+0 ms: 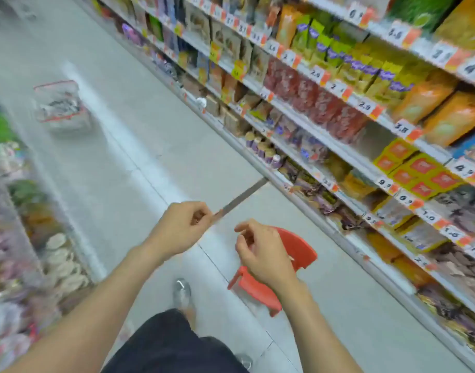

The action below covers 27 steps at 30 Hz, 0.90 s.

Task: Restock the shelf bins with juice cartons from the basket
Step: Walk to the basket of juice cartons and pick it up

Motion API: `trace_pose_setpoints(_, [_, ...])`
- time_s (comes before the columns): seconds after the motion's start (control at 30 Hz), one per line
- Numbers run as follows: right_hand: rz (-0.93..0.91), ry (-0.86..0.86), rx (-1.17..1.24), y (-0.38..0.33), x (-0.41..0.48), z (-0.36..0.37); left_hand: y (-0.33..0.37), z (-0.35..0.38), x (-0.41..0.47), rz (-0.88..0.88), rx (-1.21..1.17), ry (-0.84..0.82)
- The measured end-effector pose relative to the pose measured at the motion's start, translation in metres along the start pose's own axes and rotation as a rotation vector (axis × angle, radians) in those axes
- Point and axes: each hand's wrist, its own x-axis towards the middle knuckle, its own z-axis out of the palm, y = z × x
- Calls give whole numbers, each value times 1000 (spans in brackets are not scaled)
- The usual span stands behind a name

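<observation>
While both hands hung over the aisle floor, the left hand (181, 228) pinched a thin grey strip (241, 196), the right hand (260, 253) loosely curled, empty. Basket, the clear red-rimmed plastic one (59, 105), sat far up the floor; cartons unclear. Restocking hadn't started, I'd say: next, fetch it.
</observation>
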Motion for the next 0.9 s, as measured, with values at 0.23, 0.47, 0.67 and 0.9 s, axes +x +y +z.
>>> trace_pose_setpoints(0.23, [23,-312,-66,-32,118,98,-138,-46,40,-276,81,-22])
trace_pose_setpoints(0.47, [-14,-430,-154,-91,277,169,-217,-133,122,-411,114,29])
trace_pose_setpoints(0.67, [-44,-448,-143,-135,400,201,-248,-206,210,-442,144,64])
trace_pose_setpoints(0.9, [-62,-464,-33,-156,590,254,-279,-279,368,-464,175,137])
